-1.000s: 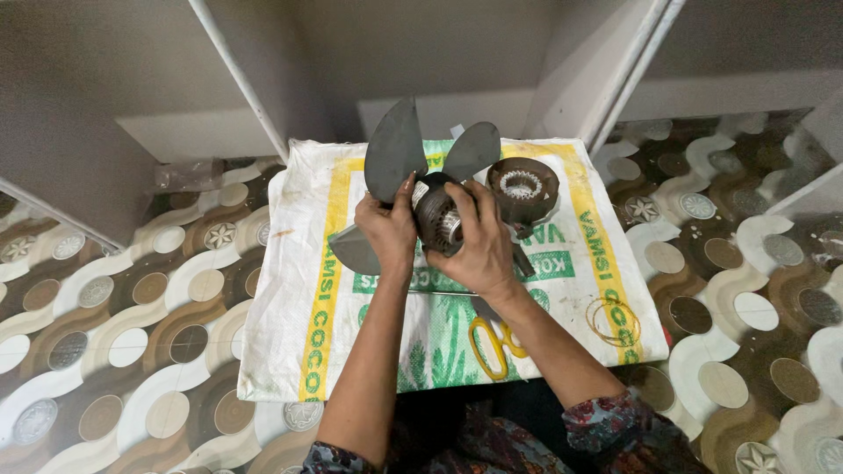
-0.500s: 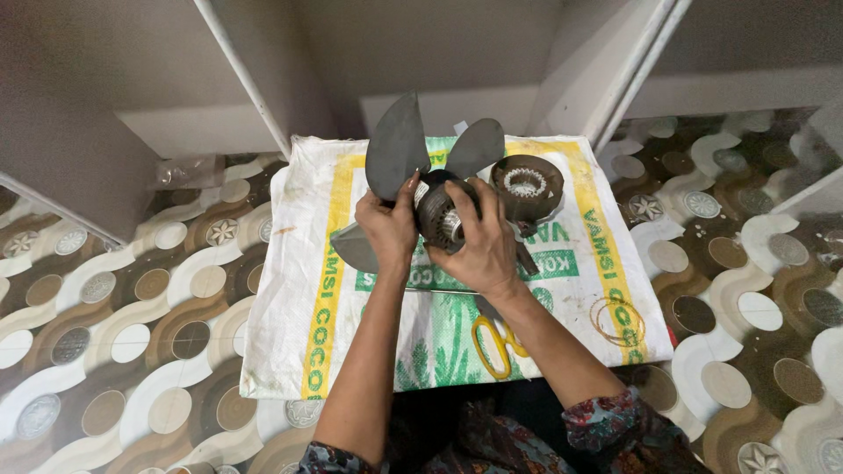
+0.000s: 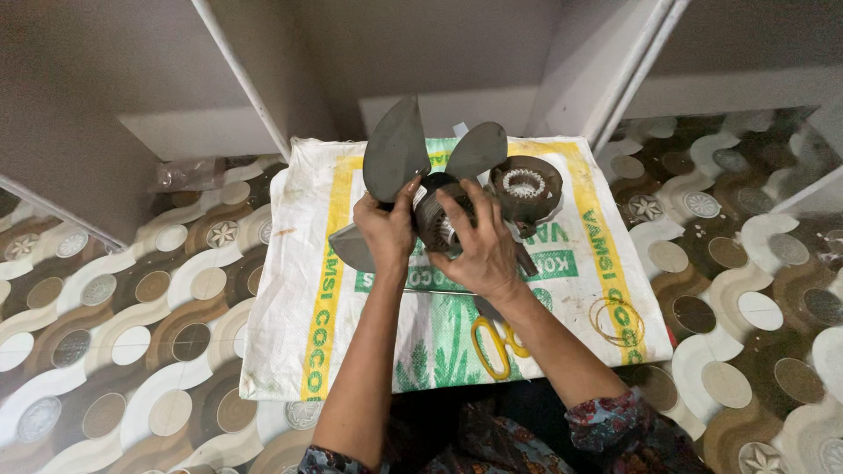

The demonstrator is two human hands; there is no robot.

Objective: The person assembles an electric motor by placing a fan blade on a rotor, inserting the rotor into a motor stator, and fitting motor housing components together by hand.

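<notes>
From the head view I see my left hand (image 3: 386, 235) curled shut around the fan motor (image 3: 436, 219), thumb up by one blade. My right hand (image 3: 481, 250) wraps the motor's other side, fingers bent over its casing. The motor is lifted above the woven sack (image 3: 351, 290) on the floor. I count three grey blades (one mostly hidden), one round stator (image 3: 525, 186), and one pair of yellow scissors (image 3: 496, 344).

Both forearms reach forward and converge, bare to the elbows. Left hand (image 3: 385, 235) is raised with fingers curled in a grip, thumb up. Right hand (image 3: 481, 250) sits just beside it, fingers spread and bent, wrist cocked.
</notes>
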